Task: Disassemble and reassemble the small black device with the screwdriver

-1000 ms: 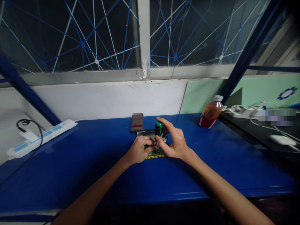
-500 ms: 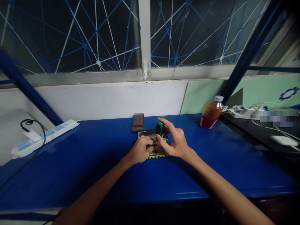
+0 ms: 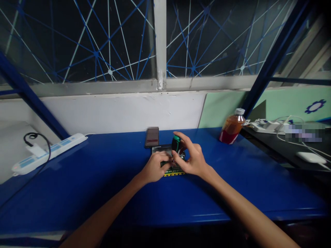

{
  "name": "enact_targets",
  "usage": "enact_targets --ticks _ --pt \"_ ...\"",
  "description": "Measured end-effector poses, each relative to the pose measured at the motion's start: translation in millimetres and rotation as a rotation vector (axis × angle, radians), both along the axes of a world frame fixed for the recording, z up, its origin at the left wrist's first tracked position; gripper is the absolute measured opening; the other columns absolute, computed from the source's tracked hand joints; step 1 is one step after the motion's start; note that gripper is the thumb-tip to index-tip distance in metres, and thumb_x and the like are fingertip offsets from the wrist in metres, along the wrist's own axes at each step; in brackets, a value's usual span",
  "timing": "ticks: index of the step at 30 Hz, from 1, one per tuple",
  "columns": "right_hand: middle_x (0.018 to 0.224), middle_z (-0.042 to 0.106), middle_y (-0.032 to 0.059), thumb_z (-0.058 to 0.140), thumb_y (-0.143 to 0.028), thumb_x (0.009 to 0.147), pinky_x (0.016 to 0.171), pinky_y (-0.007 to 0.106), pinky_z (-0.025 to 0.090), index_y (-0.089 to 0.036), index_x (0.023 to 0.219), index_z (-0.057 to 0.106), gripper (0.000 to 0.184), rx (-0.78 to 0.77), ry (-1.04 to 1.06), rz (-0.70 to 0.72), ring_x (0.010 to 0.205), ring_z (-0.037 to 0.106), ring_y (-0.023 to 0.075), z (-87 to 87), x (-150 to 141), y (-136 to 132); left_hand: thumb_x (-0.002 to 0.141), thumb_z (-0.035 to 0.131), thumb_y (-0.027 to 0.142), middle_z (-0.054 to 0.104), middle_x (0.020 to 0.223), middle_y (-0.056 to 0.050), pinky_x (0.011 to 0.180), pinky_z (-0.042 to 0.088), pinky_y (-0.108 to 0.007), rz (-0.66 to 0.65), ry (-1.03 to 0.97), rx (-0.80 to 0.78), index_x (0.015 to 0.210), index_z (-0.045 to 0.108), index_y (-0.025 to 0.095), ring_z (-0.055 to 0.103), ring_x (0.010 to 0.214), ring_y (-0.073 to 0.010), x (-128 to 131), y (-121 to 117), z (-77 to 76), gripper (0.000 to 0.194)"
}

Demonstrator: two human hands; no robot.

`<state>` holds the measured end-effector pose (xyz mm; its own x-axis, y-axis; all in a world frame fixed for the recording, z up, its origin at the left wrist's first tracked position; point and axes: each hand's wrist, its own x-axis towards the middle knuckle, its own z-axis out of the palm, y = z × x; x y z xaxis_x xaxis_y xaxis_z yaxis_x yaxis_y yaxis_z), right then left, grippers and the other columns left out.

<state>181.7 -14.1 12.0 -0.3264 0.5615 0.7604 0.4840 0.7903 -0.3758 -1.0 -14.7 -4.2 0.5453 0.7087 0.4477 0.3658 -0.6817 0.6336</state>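
My right hand [image 3: 193,159] is closed round a screwdriver with a black and green handle [image 3: 176,143]. The screwdriver stands nearly upright, its shaft pointing down at a green circuit board [image 3: 175,170] with a yellow-marked front edge. My left hand [image 3: 156,166] rests at the board's left side, its fingers bent together close to the screwdriver's lower end. What those fingers pinch, if anything, is hidden. Both hands cover much of the board, and the screwdriver's tip cannot be made out.
A dark phone-like device [image 3: 152,137] lies just behind the board on the blue table [image 3: 103,193]. To the right stands a bottle of reddish-brown drink [image 3: 232,127]. A white power strip [image 3: 51,153] lies at the left, with cables and a white adapter [image 3: 310,157] at far right.
The whole view has shifted slightly, with the scene sitting a little lower. Both hands keep nearly the same place at the board, and the screwdriver stays in my right hand.
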Motion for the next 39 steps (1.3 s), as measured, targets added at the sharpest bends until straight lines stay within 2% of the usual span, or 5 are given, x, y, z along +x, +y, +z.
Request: enact_targets --ticks 11,24,28,33,39 --pt "0.073 0.059 -0.0025 0.054 -0.025 0.082 0.053 0.029 0.051 -0.021 0.139 0.034 0.061 -0.016 0.021 0.025 0.054 0.058 0.0135 1.3 -1 0 0.086 0.059 0.020 0.069 0.083 -0.007 0.080 0.048 -0.035 0.016 0.025 0.017 0.077 0.071 0.015 0.064 0.084 -0.0218 0 -2 0.3 0.015" --pt "0.078 0.060 -0.0019 0.054 -0.024 0.083 0.055 0.029 0.053 -0.022 0.139 0.034 0.060 -0.122 0.176 0.076 0.056 0.057 0.0125 -0.2 -5 0 0.087 0.057 0.021 0.070 0.083 -0.006 0.081 0.048 -0.036 0.021 0.058 0.081 0.082 0.072 0.017 0.064 0.084 -0.0208 -1 -2 6.3 0.016" --pt "0.077 0.059 -0.0020 0.056 -0.026 0.083 0.058 0.030 0.055 -0.022 0.139 0.035 0.060 -0.170 0.299 0.009 0.060 0.059 0.0138 3.2 0 5 0.088 0.060 0.026 0.072 0.095 -0.007 0.086 0.048 -0.036 0.037 0.022 0.099 0.095 0.073 0.018 0.065 0.091 -0.0210 -4 -2 8.3 0.017" --pt "0.078 0.061 -0.0003 0.058 -0.028 0.082 0.056 0.030 0.054 -0.022 0.138 0.037 0.061 -0.129 0.422 -0.162 0.060 0.060 0.0145 10.6 24 21 0.087 0.062 0.028 0.073 0.103 -0.006 0.090 0.046 -0.039 0.112 0.064 0.144 0.103 0.072 0.020 0.064 0.098 -0.0220 -12 4 5.4 0.020" --pt "0.072 0.062 -0.0007 0.057 -0.032 0.080 0.053 0.029 0.050 -0.019 0.135 0.043 0.058 -0.134 0.319 -0.332 0.051 0.056 0.0134 9.5 62 48 0.087 0.062 0.030 0.073 0.100 -0.006 0.089 0.043 -0.042 0.071 0.190 0.189 0.102 0.072 0.023 0.064 0.097 -0.0231 -11 6 -3.7 0.019"
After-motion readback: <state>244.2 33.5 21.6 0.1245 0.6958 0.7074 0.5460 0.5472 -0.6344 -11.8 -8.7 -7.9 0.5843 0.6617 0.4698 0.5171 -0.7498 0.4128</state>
